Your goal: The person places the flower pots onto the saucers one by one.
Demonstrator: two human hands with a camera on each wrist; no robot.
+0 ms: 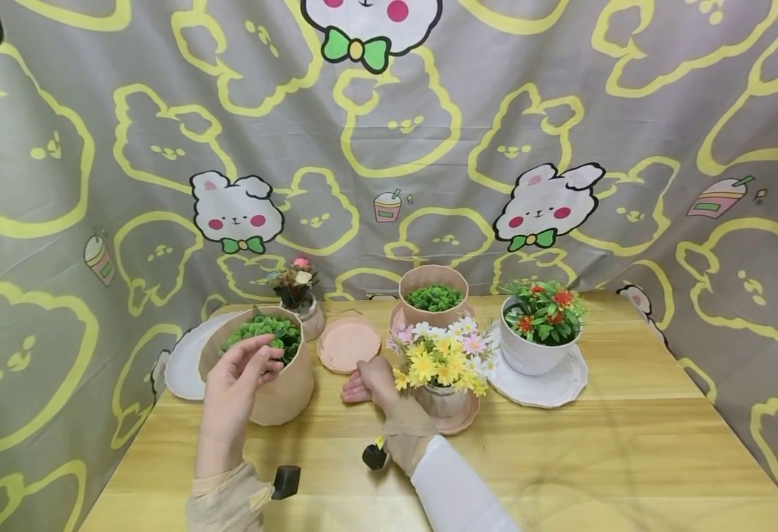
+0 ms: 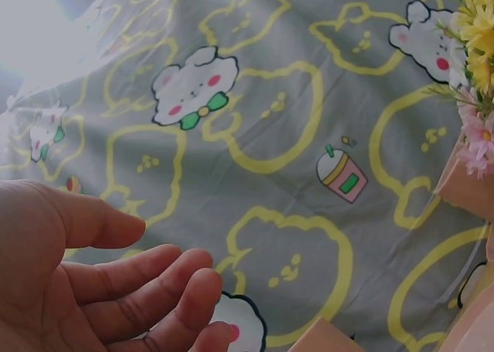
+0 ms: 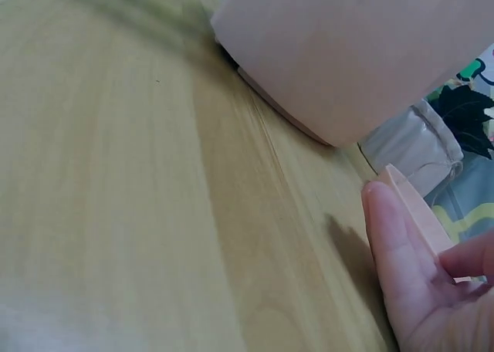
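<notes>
My right hand (image 1: 372, 382) pinches the near edge of a round pink saucer (image 1: 350, 344), thumb above and fingers beneath; the right wrist view shows the saucer's rim (image 3: 417, 209) over the tabletop. My left hand (image 1: 239, 373), fingers loosely bent and holding nothing, is raised in front of a large beige-pink pot (image 1: 282, 395) with green leaves (image 1: 282, 329). In the left wrist view, that hand's fingers (image 2: 166, 302) are spread a little. Behind the large pot stands a small cloth-wrapped pot (image 1: 312, 318) with pink and cream flowers.
A pot of yellow daisies (image 1: 438, 362) stands on a pink saucer beside my right wrist. Behind it is a pink pot (image 1: 431, 281) with greenery. At right, a white pot (image 1: 531, 353) with red flowers sits on a white plate (image 1: 571, 384). Another white plate (image 1: 185, 362) lies at left.
</notes>
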